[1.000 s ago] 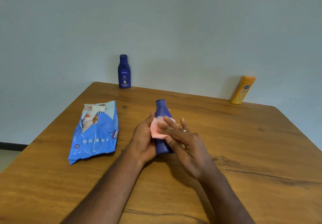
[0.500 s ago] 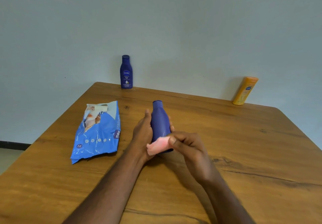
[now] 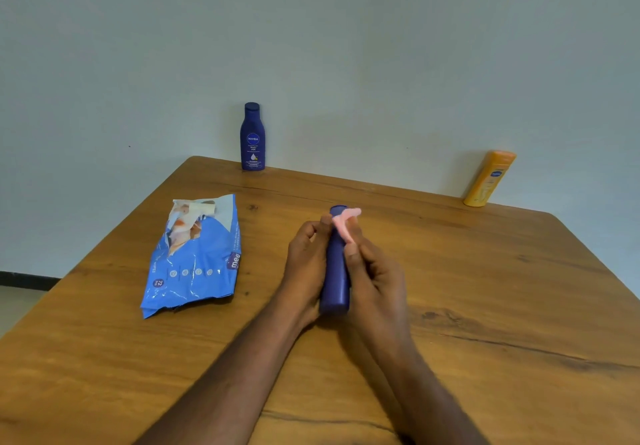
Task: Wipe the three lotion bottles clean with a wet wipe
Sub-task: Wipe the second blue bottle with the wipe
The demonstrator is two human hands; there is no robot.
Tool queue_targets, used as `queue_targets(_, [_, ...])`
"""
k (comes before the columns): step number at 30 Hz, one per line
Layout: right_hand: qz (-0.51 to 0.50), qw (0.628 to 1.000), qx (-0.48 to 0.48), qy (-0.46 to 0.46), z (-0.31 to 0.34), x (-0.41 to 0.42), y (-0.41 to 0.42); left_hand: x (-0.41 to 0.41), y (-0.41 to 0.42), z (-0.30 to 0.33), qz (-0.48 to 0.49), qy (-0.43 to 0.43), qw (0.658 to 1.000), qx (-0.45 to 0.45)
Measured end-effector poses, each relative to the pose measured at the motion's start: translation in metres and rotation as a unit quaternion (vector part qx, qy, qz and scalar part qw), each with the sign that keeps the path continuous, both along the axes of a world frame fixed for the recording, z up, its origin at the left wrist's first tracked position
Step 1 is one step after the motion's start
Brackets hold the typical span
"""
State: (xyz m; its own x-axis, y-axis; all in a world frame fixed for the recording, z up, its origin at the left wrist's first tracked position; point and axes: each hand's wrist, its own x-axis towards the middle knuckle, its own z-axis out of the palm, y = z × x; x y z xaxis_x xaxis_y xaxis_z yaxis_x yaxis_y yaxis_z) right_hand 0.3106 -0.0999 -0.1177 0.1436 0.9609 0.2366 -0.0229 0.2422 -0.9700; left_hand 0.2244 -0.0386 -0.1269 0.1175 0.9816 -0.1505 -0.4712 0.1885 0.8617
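A dark blue lotion bottle [image 3: 335, 278] lies between my two hands over the middle of the table, its cap pointing away from me. My left hand [image 3: 306, 261] grips its left side. My right hand [image 3: 375, 271] presses a pinkish wet wipe [image 3: 344, 224] against the bottle's neck near the cap. A second dark blue lotion bottle [image 3: 252, 137] stands upright at the table's far edge by the wall. An orange lotion bottle [image 3: 489, 178] leans against the wall at the far right.
A blue pack of wet wipes [image 3: 194, 257] lies flat on the wooden table [image 3: 485, 306], to the left of my hands, its top flap open. A pale wall rises right behind the table's far edge.
My right hand slid the wipe from the bottle's lower end up to its neck and cap. The bottle has turned so I see its narrow side.
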Motion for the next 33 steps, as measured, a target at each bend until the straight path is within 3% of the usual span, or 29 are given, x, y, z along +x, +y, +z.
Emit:
queue_targets(4, [0.1,0.992,0.072,-0.033,0.004,0.012,-0.004,-0.021,0.014,-0.003,0.027,-0.086,0.995,-0.048])
queue_targets(6, [0.136,0.988,0.078,0.006,0.007,0.017,-0.003,-0.029,0.019,-0.004,0.029,-0.096,0.991,-0.09])
queue_targets(9, [0.021,0.974,-0.05,0.22,0.008,0.019,0.007,-0.033,0.021,-0.005,-0.004,-0.094,0.991,-0.093])
queue_targets(13, [-0.167,0.937,-0.153,0.266,0.008,0.043,0.016,-0.028,0.012,0.002,-0.047,-0.057,0.996,-0.052])
queue_targets(20, [-0.132,0.901,-0.133,0.392,0.015,0.062,0.02,-0.018,-0.004,0.011,-0.094,0.027,0.994,0.054])
queue_targets(28, [-0.075,0.908,-0.098,0.4,0.02,0.036,0.012,0.003,-0.015,0.005,-0.087,0.16,0.966,0.182])
queue_targets(31, [-0.057,0.929,-0.073,0.358,0.022,0.036,0.007,0.009,-0.019,0.004,-0.073,0.279,0.921,0.261])
queue_targets(33, [-0.06,0.956,-0.057,0.28,0.022,0.035,0.006,0.011,-0.019,0.004,-0.068,0.297,0.907,0.291])
